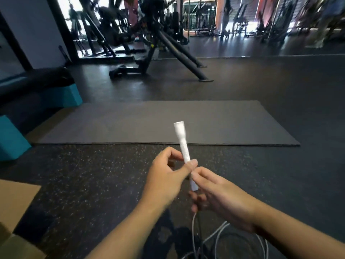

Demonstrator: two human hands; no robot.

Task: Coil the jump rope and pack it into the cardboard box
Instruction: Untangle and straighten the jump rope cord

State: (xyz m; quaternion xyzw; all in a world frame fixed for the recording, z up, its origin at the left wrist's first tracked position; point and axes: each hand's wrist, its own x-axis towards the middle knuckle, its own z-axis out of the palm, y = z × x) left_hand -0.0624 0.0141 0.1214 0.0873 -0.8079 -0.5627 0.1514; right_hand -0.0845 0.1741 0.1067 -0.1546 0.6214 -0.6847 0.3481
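A white jump rope handle (182, 139) points up and away from me, held in front of my body. My left hand (166, 176) pinches its middle between thumb and fingers. My right hand (218, 195) grips the handle's lower end, just below the left thumb. The pale rope cord (218, 238) hangs from under my right hand and lies in loose loops on the floor by my legs. A brown flap of the cardboard box (13, 200) shows at the lower left edge; its inside is out of view.
A dark exercise mat (130, 124) lies flat on the speckled rubber floor ahead. Teal blocks (11, 139) and a black padded bench (33, 79) stand at the left. Gym machines (153, 34) and blurred people fill the background.
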